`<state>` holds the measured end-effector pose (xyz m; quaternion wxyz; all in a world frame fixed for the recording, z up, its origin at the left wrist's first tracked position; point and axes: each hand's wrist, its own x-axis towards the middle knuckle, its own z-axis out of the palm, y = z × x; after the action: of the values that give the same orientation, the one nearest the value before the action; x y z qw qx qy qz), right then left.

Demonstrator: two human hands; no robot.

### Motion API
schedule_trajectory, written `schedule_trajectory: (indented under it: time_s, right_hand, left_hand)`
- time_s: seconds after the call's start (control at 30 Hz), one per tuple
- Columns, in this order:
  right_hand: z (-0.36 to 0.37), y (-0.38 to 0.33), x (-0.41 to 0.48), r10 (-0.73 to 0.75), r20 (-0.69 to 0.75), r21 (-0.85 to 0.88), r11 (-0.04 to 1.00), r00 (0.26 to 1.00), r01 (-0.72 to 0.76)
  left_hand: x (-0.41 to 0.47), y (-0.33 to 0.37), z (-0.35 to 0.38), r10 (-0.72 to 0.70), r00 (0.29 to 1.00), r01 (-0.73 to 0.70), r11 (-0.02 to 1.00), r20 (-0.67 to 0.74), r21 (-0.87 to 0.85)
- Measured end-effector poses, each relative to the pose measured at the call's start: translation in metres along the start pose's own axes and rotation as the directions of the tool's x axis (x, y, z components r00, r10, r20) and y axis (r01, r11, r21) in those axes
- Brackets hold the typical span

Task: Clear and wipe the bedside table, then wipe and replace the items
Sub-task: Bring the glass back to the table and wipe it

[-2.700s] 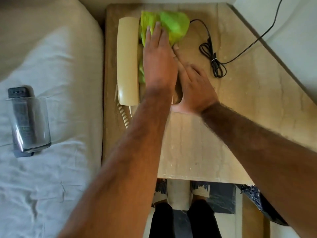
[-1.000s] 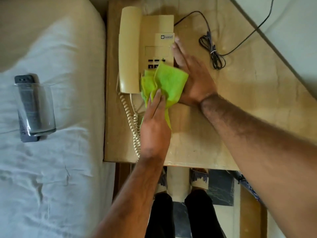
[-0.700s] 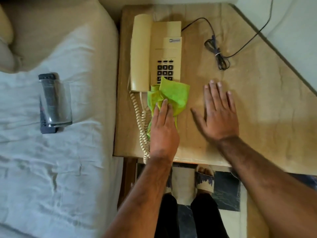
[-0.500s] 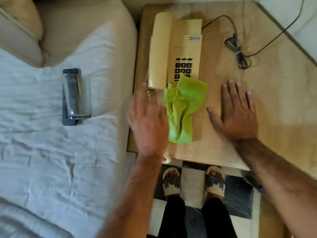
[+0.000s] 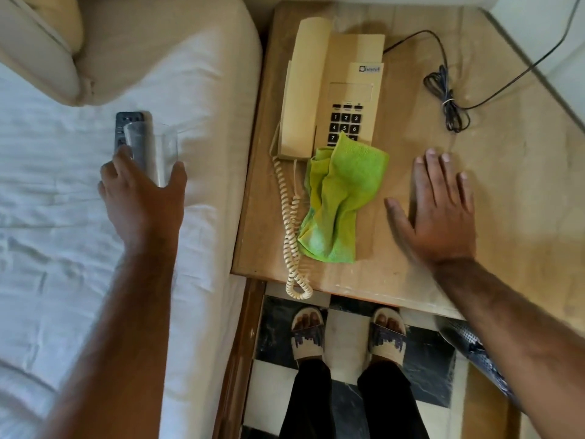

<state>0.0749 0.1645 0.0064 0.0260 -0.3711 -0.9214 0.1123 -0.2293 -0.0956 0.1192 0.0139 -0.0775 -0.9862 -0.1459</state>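
A clear drinking glass (image 5: 155, 147) lies on the white bed sheet, across a dark remote control (image 5: 126, 122). My left hand (image 5: 142, 198) is around the near end of the glass, thumb on its right side and fingers on its left. The green cloth (image 5: 342, 201) lies crumpled on the bedside table (image 5: 506, 185), its top corner over the lowest keys of the cream telephone (image 5: 348, 90). My right hand (image 5: 440, 210) rests flat on the table, fingers spread, to the right of the cloth.
The phone's coiled cord (image 5: 291, 232) runs down the table's left side and hangs over the front edge. A black cable (image 5: 449, 103) lies bundled at the back right. A pillow (image 5: 38, 58) is at the top left of the bed (image 5: 63, 264). My sandalled feet (image 5: 307, 334) stand below.
My left hand let go of the green cloth on the table and moved left onto the bed, closing around the glass. My right hand came off the phone and lies flat on the table.
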Motion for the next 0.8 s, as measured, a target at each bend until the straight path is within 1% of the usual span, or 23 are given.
schedule_trajectory:
  time_s: [0.03, 0.1, 0.13, 0.2, 0.23, 0.27, 0.3, 0.33, 0.37, 0.4, 0.43, 0.47, 0.5, 0.53, 0.6, 0.63, 0.67, 0.7, 0.73, 0.77, 0.8]
  right_hand:
    - [-0.003, 0.002, 0.001, 0.007, 0.004, 0.032, 0.999, 1.0, -0.007]
    - [-0.011, 0.0, 0.004, 0.043, 0.003, 0.202, 0.978, 0.999, -0.043]
    - [-0.015, -0.005, 0.005, 0.065, -0.023, 0.329, 0.943, 0.998, -0.054]
    - [-0.027, -0.02, 0.003, 0.159, -0.105, 0.572, 0.817, 0.982, -0.071]
    - [-0.037, -0.032, -0.001, 0.217, -0.081, 0.7, 0.708, 0.973, -0.099]
    - [-0.047, -0.048, -0.004, 0.257, 0.014, 0.824, 0.545, 0.966, -0.156]
    - [-0.057, -0.065, -0.008, 0.25, 0.162, 0.915, 0.325, 0.955, -0.24]
    - [-0.065, -0.081, -0.009, 0.178, 0.307, 0.939, 0.105, 0.935, -0.328]
    - [-0.07, -0.092, -0.01, 0.089, 0.405, 0.914, -0.065, 0.91, -0.4]
    - [-0.072, -0.097, -0.01, 0.034, 0.46, 0.874, -0.193, 0.887, -0.446]
    - [-0.073, -0.099, -0.009, 0.018, 0.491, 0.834, -0.3, 0.871, -0.464]
    - [-0.073, -0.095, -0.007, 0.039, 0.511, 0.801, -0.384, 0.859, -0.459]
    - [-0.073, -0.089, -0.005, 0.076, 0.53, 0.781, -0.431, 0.845, -0.452]
    - [-0.072, -0.081, -0.003, 0.108, 0.54, 0.782, -0.432, 0.835, -0.45]
    - [-0.069, -0.065, 0.0, 0.154, 0.541, 0.809, -0.366, 0.827, -0.46]
    - [-0.069, -0.058, 0.001, 0.183, 0.547, 0.815, -0.341, 0.817, -0.469]
    - [-0.068, -0.053, 0.001, 0.218, 0.562, 0.812, -0.331, 0.798, -0.481]
    - [-0.068, -0.047, 0.001, 0.249, 0.58, 0.803, -0.334, 0.775, -0.494]
    - [-0.067, -0.042, 0.001, 0.275, 0.595, 0.795, -0.342, 0.755, -0.501]
    - [-0.065, -0.037, 0.001, 0.3, 0.6, 0.793, -0.35, 0.742, -0.499]
    - [-0.063, -0.033, 0.001, 0.322, 0.596, 0.797, -0.352, 0.736, -0.491]
  left_hand:
    - [-0.006, 0.004, -0.001, 0.019, 1.0, -0.019, 0.999, 0.001, -0.049]
    - [-0.026, 0.018, -0.004, 0.056, 0.998, -0.052, 0.98, 0.012, -0.19]
    - [-0.04, 0.028, -0.008, 0.069, 0.997, -0.06, 0.965, 0.029, -0.255]
    - [-0.073, 0.055, -0.01, 0.121, 0.989, -0.081, 0.931, 0.09, -0.355]
    - [-0.091, 0.07, -0.009, 0.156, 0.979, -0.09, 0.91, 0.134, -0.404]
    - [-0.108, 0.084, -0.008, 0.19, 0.965, -0.088, 0.886, 0.182, -0.455]
    - [-0.125, 0.099, -0.007, 0.22, 0.949, -0.083, 0.866, 0.226, -0.493]
    - [-0.141, 0.112, -0.004, 0.247, 0.934, -0.077, 0.846, 0.26, -0.528]
    - [-0.155, 0.124, 0.0, 0.273, 0.916, -0.068, 0.829, 0.295, -0.556]
    - [-0.166, 0.134, 0.005, 0.299, 0.892, -0.057, 0.818, 0.338, -0.572]
    - [-0.175, 0.143, 0.009, 0.33, 0.864, -0.059, 0.817, 0.381, -0.574]
    - [-0.179, 0.151, 0.014, 0.364, 0.835, -0.075, 0.818, 0.412, -0.571]
    - [-0.18, 0.155, 0.018, 0.393, 0.813, -0.093, 0.816, 0.429, -0.571]
    - [-0.178, 0.156, 0.023, 0.41, 0.808, -0.111, 0.811, 0.423, -0.574]
    - [-0.167, 0.151, 0.038, 0.422, 0.848, -0.21, 0.823, 0.321, -0.529]
    - [-0.161, 0.145, 0.049, 0.434, 0.856, -0.284, 0.85, 0.283, -0.445]
    - [-0.157, 0.138, 0.06, 0.441, 0.847, -0.347, 0.882, 0.298, -0.318]
    - [-0.156, 0.132, 0.069, 0.431, 0.827, -0.398, 0.902, 0.362, -0.165]
    - [-0.158, 0.127, 0.077, 0.406, 0.802, -0.44, 0.898, 0.438, -0.026]
    - [-0.163, 0.123, 0.084, 0.384, 0.781, -0.474, 0.878, 0.493, 0.066]
    - [-0.168, 0.12, 0.089, 0.383, 0.767, -0.498, 0.862, 0.515, 0.1]
